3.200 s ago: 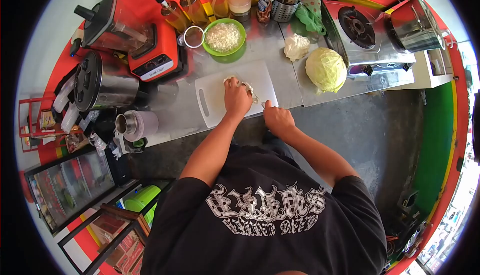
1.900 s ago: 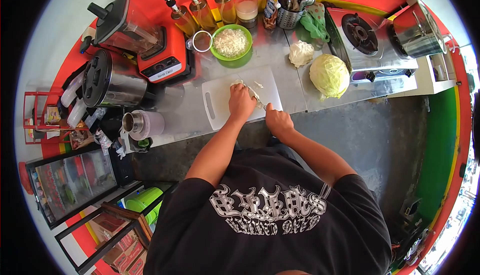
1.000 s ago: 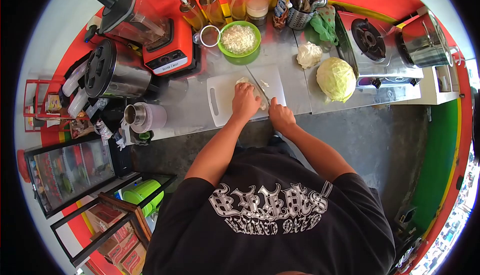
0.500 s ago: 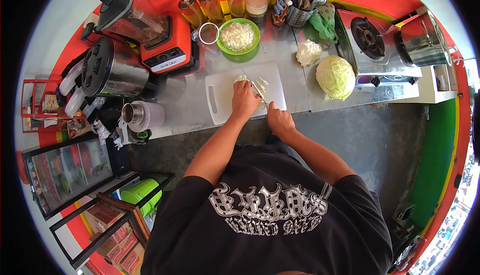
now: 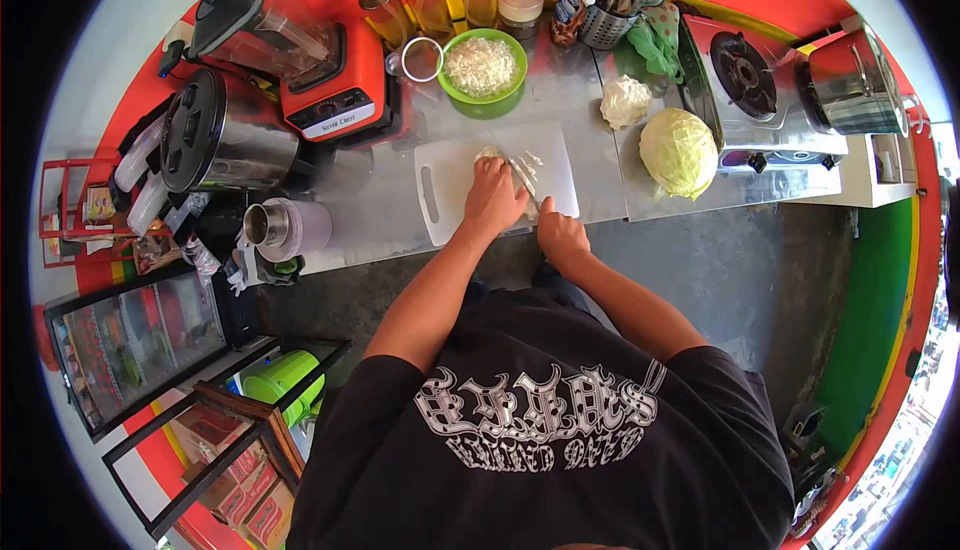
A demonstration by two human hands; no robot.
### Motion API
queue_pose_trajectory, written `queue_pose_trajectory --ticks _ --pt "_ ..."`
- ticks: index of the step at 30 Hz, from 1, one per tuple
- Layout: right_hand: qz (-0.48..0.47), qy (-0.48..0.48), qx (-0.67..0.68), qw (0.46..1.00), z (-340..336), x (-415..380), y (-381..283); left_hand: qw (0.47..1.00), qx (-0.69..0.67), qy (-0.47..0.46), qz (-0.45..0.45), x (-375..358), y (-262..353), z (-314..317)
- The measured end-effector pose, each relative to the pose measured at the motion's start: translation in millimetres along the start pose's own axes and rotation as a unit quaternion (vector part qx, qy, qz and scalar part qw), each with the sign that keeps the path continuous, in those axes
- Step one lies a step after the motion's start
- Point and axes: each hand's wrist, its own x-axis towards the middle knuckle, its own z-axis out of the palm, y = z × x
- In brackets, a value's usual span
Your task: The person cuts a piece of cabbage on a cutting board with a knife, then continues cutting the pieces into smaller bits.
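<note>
On the white cutting board [image 5: 452, 200], my left hand [image 5: 494, 196] is closed over a pale piece of vegetable [image 5: 487, 153], likely cabbage, mostly hidden under the fingers. My right hand [image 5: 563, 234], at the board's near edge, is wrapped round the handle of a knife [image 5: 523, 178]. Its blade points away from me, close beside the left fingertips. Thin pale shreds [image 5: 534, 159] lie to the right of the blade. Beyond the board stands a green bowl [image 5: 487, 106] full of chopped pale vegetable [image 5: 481, 67].
A whole cabbage [image 5: 679, 154] and a smaller pale chunk [image 5: 625, 102] sit on the right, before the stove [image 5: 785, 140]. A red blender [image 5: 335, 110], a steel pot [image 5: 235, 140] and a flask [image 5: 300, 229] stand left. Pump bottles [image 5: 427, 5] line the back wall.
The view has shifted slightly. The knife blade shows more plainly beside the left fingers, having moved a little. Both hands keep their grips.
</note>
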Motion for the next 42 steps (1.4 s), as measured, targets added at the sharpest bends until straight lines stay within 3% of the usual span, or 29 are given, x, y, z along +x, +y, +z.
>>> queue_pose_trajectory --ticks 8,20,30,36,42 --pt "-0.027 0.051 0.022 0.998 4.5 18.4 8.2 0.998 -0.058 -0.013 0.021 -2.4 -12.1 -6.1" --pt "-0.064 0.105 0.004 0.992 -4.9 -5.9 6.1 0.998 -0.029 -0.04 0.039 -1.8 -13.6 -13.8" --pt "-0.043 0.099 -0.006 0.994 -10.8 -30.6 -9.5 0.999 -0.006 -0.026 0.037 -4.2 -14.0 -1.5" --pt "-0.01 0.043 0.018 0.999 -0.7 -29.8 -5.9 0.998 -0.056 -0.035 0.007 -3.2 -9.8 -11.0" --pt "-0.015 0.042 -0.043 0.998 -4.1 -30.6 -10.6 0.998 -0.065 0.001 0.011 -1.3 -10.3 -5.7"
